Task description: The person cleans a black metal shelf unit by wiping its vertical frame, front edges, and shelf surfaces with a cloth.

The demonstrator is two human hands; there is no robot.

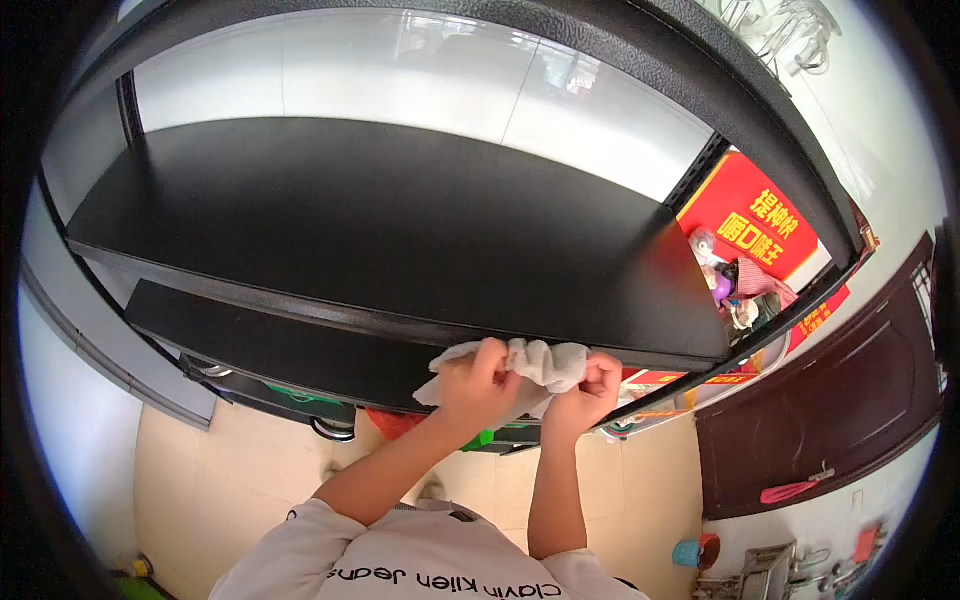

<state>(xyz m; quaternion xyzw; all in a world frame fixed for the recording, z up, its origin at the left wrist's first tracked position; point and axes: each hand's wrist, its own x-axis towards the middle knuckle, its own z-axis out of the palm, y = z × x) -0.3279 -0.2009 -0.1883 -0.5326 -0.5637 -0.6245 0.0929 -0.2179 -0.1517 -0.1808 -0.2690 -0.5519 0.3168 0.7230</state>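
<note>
A light grey cloth (547, 366) is bunched between my two hands at the front edge of a black shelf (400, 220). My left hand (478, 385) is closed on the cloth's left part, with a loose end hanging past the fingers. On the other side, my right hand (588, 400) pinches the cloth's right end close to the shelf's front right corner. The cloth covers a short stretch of the shelf edge; whether it presses on the metal, I cannot tell.
A lower black shelf (270, 340) lies beneath. At the right stand a red box with yellow lettering (750, 215) and several small items beside it. A black upper beam (640, 50) arches overhead. A brown door (820, 400) is at the far right, above tiled floor (230, 470).
</note>
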